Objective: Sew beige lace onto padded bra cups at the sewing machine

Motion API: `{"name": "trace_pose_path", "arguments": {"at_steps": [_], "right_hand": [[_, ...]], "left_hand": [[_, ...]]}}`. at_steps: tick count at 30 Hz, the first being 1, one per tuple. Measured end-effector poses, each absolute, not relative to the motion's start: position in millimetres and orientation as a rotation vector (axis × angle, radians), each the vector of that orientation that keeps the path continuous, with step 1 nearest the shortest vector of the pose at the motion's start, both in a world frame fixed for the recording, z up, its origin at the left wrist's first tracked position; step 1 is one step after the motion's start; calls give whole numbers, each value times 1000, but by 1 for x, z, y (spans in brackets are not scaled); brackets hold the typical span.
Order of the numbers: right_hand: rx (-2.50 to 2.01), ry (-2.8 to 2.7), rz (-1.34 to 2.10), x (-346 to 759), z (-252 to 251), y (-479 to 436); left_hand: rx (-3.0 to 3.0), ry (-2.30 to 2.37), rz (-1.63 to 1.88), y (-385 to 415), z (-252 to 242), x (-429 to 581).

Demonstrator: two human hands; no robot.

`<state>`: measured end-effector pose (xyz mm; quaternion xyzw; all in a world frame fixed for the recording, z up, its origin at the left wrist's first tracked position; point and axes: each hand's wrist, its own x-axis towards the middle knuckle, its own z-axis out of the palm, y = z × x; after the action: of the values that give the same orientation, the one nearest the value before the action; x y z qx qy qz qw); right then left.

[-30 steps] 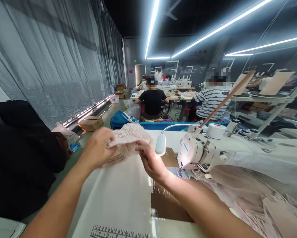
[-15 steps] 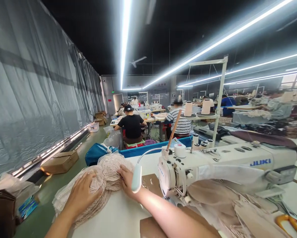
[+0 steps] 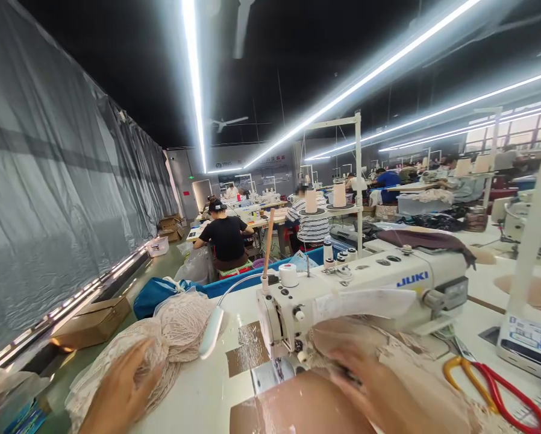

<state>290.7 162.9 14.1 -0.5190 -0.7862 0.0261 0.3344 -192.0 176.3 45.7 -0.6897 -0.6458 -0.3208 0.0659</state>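
Note:
My left hand (image 3: 123, 386) lies with its fingers stretched over a bundle of cream lace trim (image 3: 189, 322), at the left edge of the white sewing table (image 3: 184, 401). Motion smears my right hand (image 3: 365, 380), which is over beige fabric (image 3: 343, 334) to the right of the needle area. A small dark thing (image 3: 350, 375) shows at its fingers, too blurred to name. Just behind this hand stands the white JUKI sewing machine (image 3: 365, 286). Smooth brown material (image 3: 302, 401) lies in front of the needle.
Scissors with red and yellow handles (image 3: 500, 398) lie at the right. A lamp on a bent neck (image 3: 211, 331) hangs beside the lace. Thread cones (image 3: 339, 196) stand on a rack behind the machine. A cardboard box (image 3: 92, 322) is on the floor; co-workers (image 3: 225, 238) sit ahead.
My right hand has left the lace bundle and moved right to the beige fabric. My left hand stays on the lace. The view has turned to the right.

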Motion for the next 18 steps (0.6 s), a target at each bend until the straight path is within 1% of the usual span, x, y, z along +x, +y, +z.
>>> {"name": "trace_pose_path", "arguments": {"at_steps": [2,5,7,11,14,15,18], "right_hand": [[-1546,-2004,-2,318,13,167],[-1675,-2079,-20,334,13,171],[-1647,-2037,-45,336,16,170],[-1441,-1841,-66,339,27,157],[-1312,-1778,28,333,29,140],[-1278,-1802,97,329,28,133],[-1180,-1890,409,311,24,117]], "left_hand": [[-2222,-1998,-1023,162,45,-157],[-2553,-2109,-956,146,44,-93],[-2774,-2102,-971,139,40,-51],[-3316,-2041,-1203,134,25,30],[-3612,-2038,-1533,133,21,81],[-3597,-2030,-1682,132,23,93],[-3505,-2041,-1857,127,34,106]]}}
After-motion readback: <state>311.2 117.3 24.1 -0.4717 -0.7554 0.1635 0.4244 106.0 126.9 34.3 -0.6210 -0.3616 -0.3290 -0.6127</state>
